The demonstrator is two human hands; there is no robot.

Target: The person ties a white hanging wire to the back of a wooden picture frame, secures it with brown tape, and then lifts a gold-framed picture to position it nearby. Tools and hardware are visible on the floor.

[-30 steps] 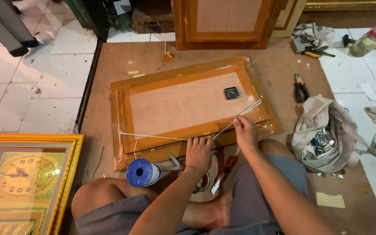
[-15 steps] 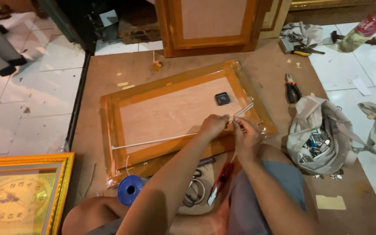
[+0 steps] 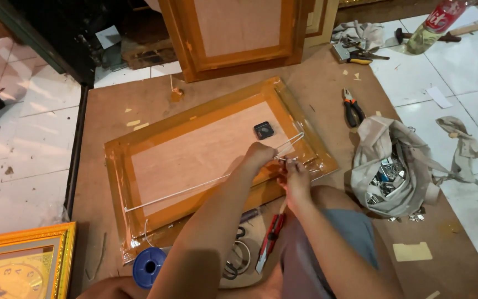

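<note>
Orange wooden frame back flat on brown floor board, left hand and right hand together at its right near edge, fingers pinching white cord stretched across frame, blue spool near left, pliers far right

White tiled floor under a brown board — dark doorway behind.

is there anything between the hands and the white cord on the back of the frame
Nothing visible. Both the left hand and the right hand are already on the white cord near the right side of the wooden frame. The small black box lies apart, just above the hands.
</note>
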